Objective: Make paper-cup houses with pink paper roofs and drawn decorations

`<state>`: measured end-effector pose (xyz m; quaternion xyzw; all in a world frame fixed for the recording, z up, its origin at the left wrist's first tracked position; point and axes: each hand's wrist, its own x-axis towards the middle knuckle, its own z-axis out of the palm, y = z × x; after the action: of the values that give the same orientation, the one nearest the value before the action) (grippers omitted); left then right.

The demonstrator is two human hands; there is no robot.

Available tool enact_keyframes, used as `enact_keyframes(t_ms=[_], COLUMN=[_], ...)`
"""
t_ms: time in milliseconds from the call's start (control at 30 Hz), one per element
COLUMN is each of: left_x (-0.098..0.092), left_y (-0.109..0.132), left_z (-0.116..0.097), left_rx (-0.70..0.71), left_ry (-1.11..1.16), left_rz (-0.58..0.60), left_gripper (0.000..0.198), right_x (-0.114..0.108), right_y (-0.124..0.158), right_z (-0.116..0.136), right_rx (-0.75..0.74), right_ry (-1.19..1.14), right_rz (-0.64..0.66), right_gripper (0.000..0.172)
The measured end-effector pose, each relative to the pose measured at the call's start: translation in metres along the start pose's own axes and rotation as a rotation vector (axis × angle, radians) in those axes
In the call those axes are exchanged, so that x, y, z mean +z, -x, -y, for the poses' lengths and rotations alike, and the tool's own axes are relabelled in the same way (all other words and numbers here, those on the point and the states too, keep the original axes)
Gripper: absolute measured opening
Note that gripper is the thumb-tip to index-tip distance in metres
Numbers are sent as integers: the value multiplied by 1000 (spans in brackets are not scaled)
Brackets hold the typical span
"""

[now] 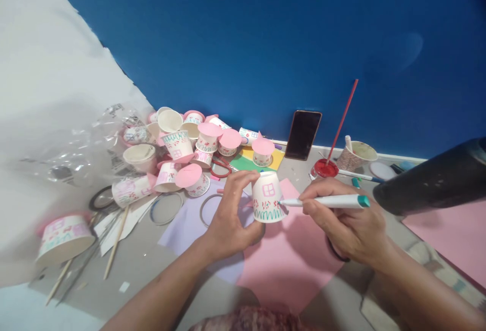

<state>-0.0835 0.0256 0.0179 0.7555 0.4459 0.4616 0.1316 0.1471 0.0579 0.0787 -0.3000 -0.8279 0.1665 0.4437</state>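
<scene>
My left hand point(230, 214) grips a small white paper cup point(268, 197) held upside down, fingers wrapped round its base and side. The cup bears a pink window, red flowers and green grass lines. My right hand point(347, 222) pinches a white marker with a teal cap point(330, 201), its tip touching the cup's lower right edge. Both hands hover over a pink paper sheet point(292, 265) lying beside a lilac sheet point(186, 227).
A pile of decorated cups with pink lids point(190, 149) sits at the back left beside clear plastic wrap point(98, 138). A phone point(302, 134) leans on the blue wall. A red paint pot with a brush point(325, 168), a cup point(355, 155), sticks point(116, 242) and a black object point(433, 181) lie about.
</scene>
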Motion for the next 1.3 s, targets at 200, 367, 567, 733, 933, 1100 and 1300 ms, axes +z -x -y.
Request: enact_keyframes(t_ms=[200, 367, 567, 733, 933, 1100, 1300], left_x=[1, 1, 2, 1, -1, -1, -2], left_y=[0, 1, 1, 0, 2, 6, 9], left_z=[0, 0, 0, 0, 1, 7, 12], left_rx=[-2, 4, 3, -11, -57, -110, -26], left_ry=[3, 1, -2, -15, -4, 37, 48], left_rz=[6, 5, 5, 9, 19, 56, 61], left_gripper=[71, 70, 71, 71, 76, 82, 97], right_x=[-1, 1, 2, 0, -1, -4, 0], right_y=[-1, 0, 1, 5, 12, 2, 4], right_z=[1, -1, -4, -6, -18, -25, -31], right_rx=[-1, -18, -35, -16, 84, 2, -44], right_ry=[13, 0, -23, -40, -80, 41, 44], right_rz=[23, 13, 2, -55, -183, 101, 383], right_gripper=[20, 18, 15, 13, 22, 43, 92])
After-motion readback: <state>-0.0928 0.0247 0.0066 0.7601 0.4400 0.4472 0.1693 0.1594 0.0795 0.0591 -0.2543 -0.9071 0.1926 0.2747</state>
